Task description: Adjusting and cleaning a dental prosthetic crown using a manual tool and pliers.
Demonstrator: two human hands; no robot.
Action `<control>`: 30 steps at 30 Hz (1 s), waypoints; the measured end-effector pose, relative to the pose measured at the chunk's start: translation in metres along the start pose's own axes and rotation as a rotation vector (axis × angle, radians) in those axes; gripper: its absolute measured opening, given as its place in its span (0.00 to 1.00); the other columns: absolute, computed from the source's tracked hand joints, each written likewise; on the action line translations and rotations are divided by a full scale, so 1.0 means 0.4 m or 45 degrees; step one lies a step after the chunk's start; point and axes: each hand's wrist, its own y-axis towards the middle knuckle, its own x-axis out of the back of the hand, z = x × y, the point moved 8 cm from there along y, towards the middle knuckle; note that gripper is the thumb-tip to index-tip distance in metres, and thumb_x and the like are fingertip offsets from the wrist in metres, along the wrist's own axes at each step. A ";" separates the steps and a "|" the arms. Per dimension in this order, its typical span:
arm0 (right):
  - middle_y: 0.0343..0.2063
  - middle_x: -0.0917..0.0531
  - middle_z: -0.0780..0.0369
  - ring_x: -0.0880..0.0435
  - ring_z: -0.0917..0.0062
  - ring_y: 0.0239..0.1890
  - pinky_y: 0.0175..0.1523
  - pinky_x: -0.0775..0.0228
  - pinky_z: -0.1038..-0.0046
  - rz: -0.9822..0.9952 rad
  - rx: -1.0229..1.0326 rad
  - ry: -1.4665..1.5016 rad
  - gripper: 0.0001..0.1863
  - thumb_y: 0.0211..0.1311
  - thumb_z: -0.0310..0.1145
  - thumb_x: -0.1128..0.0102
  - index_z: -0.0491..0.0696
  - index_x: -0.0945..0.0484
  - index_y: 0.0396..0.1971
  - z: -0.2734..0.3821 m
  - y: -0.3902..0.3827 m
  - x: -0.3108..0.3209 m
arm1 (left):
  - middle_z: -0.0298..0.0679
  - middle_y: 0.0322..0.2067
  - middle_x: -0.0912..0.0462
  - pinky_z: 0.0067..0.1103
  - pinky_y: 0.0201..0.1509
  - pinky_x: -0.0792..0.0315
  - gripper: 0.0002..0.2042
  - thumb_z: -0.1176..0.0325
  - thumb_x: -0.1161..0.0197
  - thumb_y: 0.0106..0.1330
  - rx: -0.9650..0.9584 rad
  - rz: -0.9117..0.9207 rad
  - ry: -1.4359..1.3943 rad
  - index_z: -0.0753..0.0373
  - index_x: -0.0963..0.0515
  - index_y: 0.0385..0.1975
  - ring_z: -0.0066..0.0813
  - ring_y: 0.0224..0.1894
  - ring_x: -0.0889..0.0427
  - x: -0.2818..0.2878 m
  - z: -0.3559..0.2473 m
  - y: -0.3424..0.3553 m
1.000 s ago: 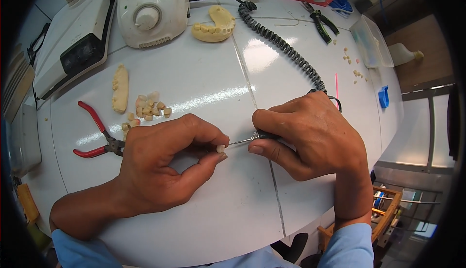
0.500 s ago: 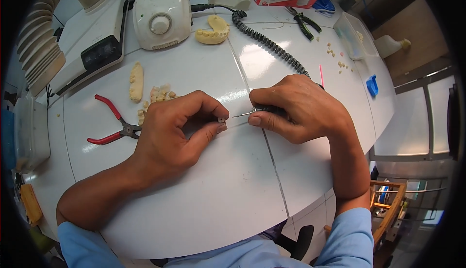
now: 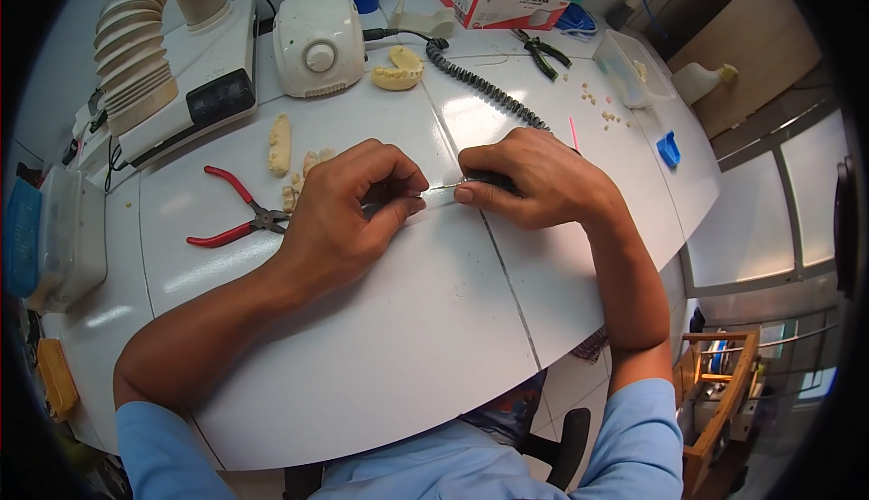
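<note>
Two bare hands are working close together over the middle of a white worktop (image 3: 407, 337), its curved front edge running past the person's blue-clad waist. The left hand (image 3: 348, 197) is pinching a tiny pale piece (image 3: 417, 194) between thumb and index finger, the fingertips nearly meeting; they are mostly hiding it, so its exact shape cannot be told. The right hand (image 3: 534, 179) is gripping a dark rotary handpiece (image 3: 491, 180), thumb and fingers closing around it. Its thin metal bur (image 3: 444, 186) is pointing left, the tip lying right at the left fingertips; whether it is touching the piece cannot be told. Beyond the left hand, loose teeth (image 3: 312, 158) are lying partly covered, a long pale dental cast (image 3: 280, 145) resting beside them. Red-handled pliers (image 3: 265, 219) are lying spread toward the worktop's left edge. Nearer the back edge, a U-shaped dental cast (image 3: 396, 73) is sitting beside a white control unit (image 3: 319, 47) with a dial, and a coiled black cord (image 3: 489, 93) is stretching toward the right hand
</note>
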 end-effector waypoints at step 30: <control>0.16 0.25 0.54 0.22 0.53 0.23 0.35 0.36 0.53 -0.002 0.054 -0.044 0.20 0.80 0.47 0.39 0.46 0.23 0.31 0.017 -0.006 -0.003 | 0.40 0.41 0.10 0.20 0.53 0.17 0.06 0.80 0.32 0.75 0.210 0.030 -0.172 0.70 0.18 0.47 0.20 0.45 0.12 -0.007 0.027 -0.006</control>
